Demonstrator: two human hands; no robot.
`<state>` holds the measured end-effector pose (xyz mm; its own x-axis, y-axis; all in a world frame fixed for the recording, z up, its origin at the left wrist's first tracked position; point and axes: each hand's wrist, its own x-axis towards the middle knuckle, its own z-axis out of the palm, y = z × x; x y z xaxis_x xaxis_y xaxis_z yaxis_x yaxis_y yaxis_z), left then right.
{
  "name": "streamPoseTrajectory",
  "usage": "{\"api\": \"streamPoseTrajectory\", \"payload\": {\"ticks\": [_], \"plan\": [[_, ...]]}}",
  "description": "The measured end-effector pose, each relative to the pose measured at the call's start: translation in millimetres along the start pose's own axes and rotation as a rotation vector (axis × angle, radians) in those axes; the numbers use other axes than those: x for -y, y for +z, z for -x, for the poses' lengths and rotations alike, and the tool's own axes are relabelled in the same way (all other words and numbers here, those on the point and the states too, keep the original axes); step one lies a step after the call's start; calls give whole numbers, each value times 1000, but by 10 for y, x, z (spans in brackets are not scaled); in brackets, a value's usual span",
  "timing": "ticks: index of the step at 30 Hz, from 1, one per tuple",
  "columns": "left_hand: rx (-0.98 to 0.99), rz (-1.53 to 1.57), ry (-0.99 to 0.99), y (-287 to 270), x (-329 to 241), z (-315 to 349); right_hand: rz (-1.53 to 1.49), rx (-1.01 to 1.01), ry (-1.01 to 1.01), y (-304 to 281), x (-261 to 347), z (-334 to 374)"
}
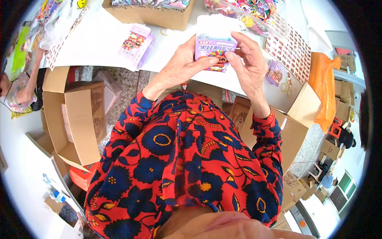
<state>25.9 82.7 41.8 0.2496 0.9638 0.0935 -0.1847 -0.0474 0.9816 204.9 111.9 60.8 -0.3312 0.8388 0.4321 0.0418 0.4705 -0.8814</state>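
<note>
Above the white table, both my hands hold a small purple-and-white printed carton [213, 44] with a cartoon figure on its front. The carton's top end stands unfolded, a pale flap rising from it. My left hand [181, 65] wraps the carton's left side, thumb across the lower front, its other fingers mostly hidden behind. From the right, my right hand [250, 65] grips it with the thumb on the front and a bent index finger at the upper edge. A stack of flattened purple cartons [137, 47] lies on the table to the left.
An open cardboard box [151, 14] of shiny packets stands behind; bags of colourful small items [250, 12] lie far right. Near the right hand are sticker sheets [292, 53], another purple carton [275, 73] and rubber bands [284, 87]. Large cartons [81, 119] flank me. A co-worker's arm [30, 83] is left.
</note>
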Motion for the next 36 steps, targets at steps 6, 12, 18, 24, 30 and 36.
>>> {"api": "streamPoseTrajectory", "payload": {"ticks": [6, 12, 18, 24, 30, 36], "plan": [[-218, -64, 233, 45, 37, 67, -47, 36, 56, -59, 71, -29], [-242, -321, 386, 7, 8, 57, 110, 95, 9, -145, 149, -54], [-179, -370, 369, -51, -88, 74, 232, 235, 15, -248, 192, -86], [-81, -304, 289, -106, -87, 146, -41, 214, 89, -205, 74, -54], [-58, -322, 274, -120, -88, 147, -238, 253, 246, -176, 135, -121], [-243, -128, 384, 21, -92, 179, -142, 342, 74, -204, 152, -133]]}}
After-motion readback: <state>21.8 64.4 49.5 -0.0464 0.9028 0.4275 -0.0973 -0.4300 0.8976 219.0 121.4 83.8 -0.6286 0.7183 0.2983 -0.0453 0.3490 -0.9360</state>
